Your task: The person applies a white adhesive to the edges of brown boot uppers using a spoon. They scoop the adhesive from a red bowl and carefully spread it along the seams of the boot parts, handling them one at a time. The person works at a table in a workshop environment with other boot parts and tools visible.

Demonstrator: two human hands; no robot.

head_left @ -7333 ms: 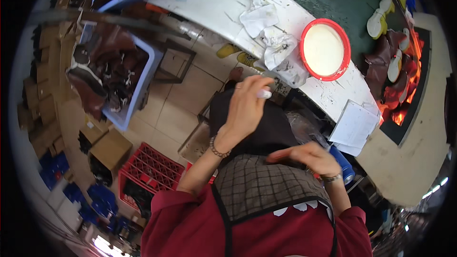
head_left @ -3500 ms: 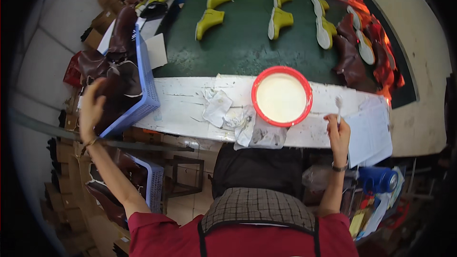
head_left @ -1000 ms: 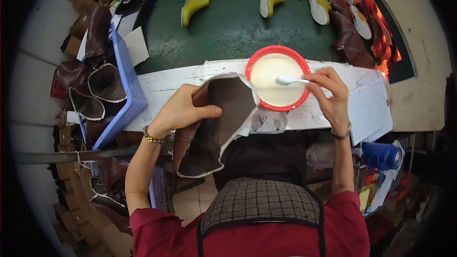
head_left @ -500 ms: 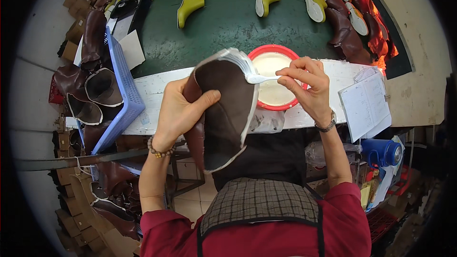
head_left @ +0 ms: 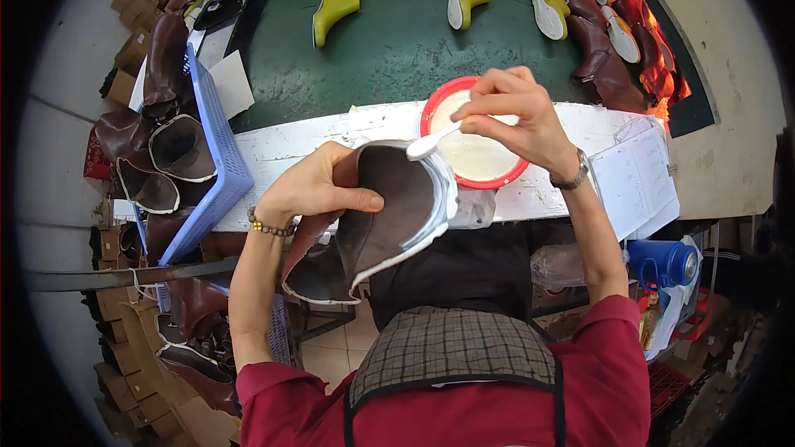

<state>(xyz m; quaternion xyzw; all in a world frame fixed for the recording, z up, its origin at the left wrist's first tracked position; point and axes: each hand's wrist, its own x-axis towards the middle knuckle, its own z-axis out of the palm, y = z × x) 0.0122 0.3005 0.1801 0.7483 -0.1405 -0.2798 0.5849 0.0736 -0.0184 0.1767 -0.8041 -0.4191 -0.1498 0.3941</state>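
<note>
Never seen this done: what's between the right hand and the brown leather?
The head view shows a white brush between them, with the red bowl behind.

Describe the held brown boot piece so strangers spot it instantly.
Find the white ledge beside the green table. Below and left of its red bowl, the left hand grips the brown boot piece. Unlike those in the upper blue basket, it has a white smear inside its rim.
</note>
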